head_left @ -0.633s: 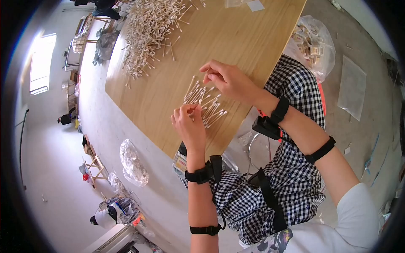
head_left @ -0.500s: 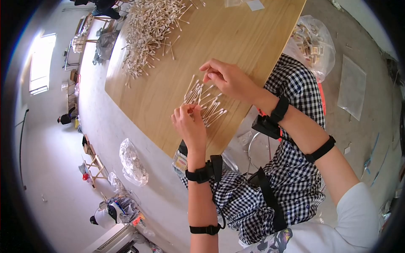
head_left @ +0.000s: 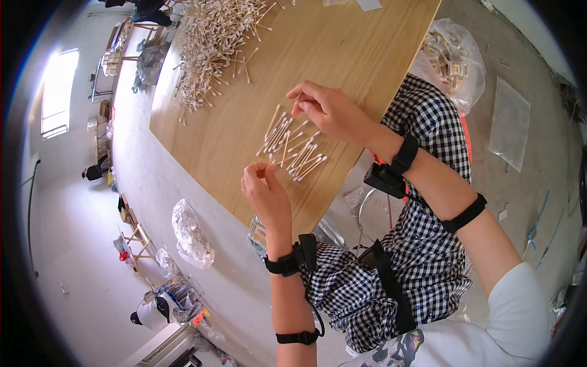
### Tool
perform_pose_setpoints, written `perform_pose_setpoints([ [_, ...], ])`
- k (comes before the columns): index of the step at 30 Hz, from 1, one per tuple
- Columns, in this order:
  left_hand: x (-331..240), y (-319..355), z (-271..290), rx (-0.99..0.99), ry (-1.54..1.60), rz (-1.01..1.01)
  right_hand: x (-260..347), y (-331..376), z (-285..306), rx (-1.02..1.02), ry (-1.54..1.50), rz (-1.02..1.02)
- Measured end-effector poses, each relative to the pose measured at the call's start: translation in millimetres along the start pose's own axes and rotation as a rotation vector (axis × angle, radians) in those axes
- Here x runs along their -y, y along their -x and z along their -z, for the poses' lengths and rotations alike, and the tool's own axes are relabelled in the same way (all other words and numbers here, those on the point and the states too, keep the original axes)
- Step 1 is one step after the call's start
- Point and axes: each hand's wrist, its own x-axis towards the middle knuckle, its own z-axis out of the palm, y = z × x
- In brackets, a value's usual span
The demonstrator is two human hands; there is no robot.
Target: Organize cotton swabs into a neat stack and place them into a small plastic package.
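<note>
A small spread of double-tipped cotton swabs (head_left: pixel 280 134) lies on the wooden table (head_left: pixel 202 144), between my two hands. At its near left edge, my left hand (head_left: pixel 267 192) is closed in a pinch. One white swab tip shows right by its fingertips, but whether they hold that swab is unclear. Just beyond the spread on the right, my right hand (head_left: pixel 328 110) hovers with bent fingers. Its thumb and forefinger tips are apart, and nothing shows between them. A large heap of swabs (head_left: pixel 214 46) covers the far left of the table.
A clear bag of small packs (head_left: pixel 449 67) stands beyond the table's right edge. A small swab box (head_left: pixel 257 230) is below the near table edge, by my left wrist. Plastic bags (head_left: pixel 192 232) lie on the floor. Another person (head_left: pixel 153 311) is at the lower left.
My left hand has drawn back from the swabs, down and to the left, uncovering more of them. My right hand has shifted only slightly, and its fingers look a little more parted.
</note>
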Motion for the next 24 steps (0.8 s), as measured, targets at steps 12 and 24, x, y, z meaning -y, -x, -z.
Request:
perform_pose_setpoints([
  [12,-11,-28,-7,0.07,-0.051,-0.205,-1,0,-1,-0.014,-0.011,0.013],
  [24,-10,-24,-4,0.064,-0.202,-0.298,-1,0,-2,-0.007,-0.016,0.025],
])
